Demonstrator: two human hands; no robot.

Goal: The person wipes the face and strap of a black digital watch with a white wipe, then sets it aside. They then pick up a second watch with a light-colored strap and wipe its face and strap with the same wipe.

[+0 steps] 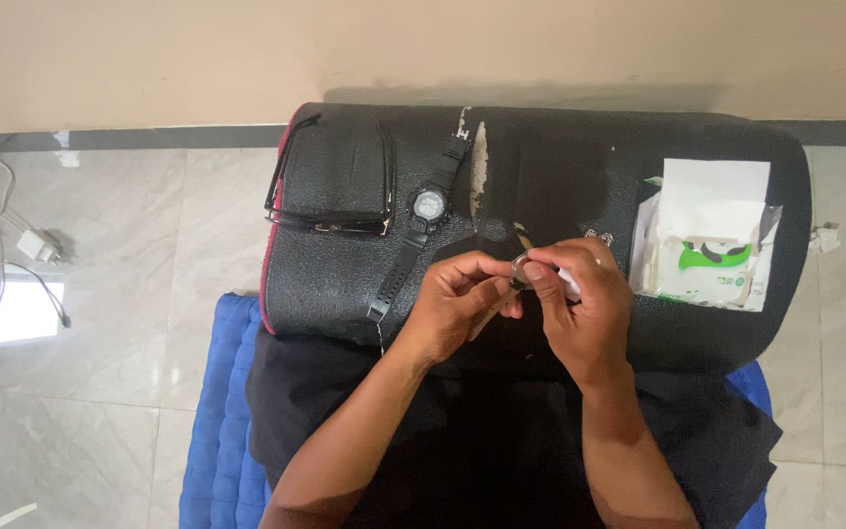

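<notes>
Both hands, left hand (pixel 457 304) and right hand (pixel 585 299), pinch a small ring (pixel 520 268) between them.

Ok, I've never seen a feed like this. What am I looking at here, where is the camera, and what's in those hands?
There is one picture, taken by a camera worn on a person's head and looking down at their own two bare hands. No machine is involved. The person sits at a black padded surface over a blue cushion. On the black surface lie dark sunglasses, a black wristwatch and, on the right, a packet of wipes. The left hand and right hand meet in the middle, pinching a small round silvery object between the fingers. It is too small to identify.
</notes>
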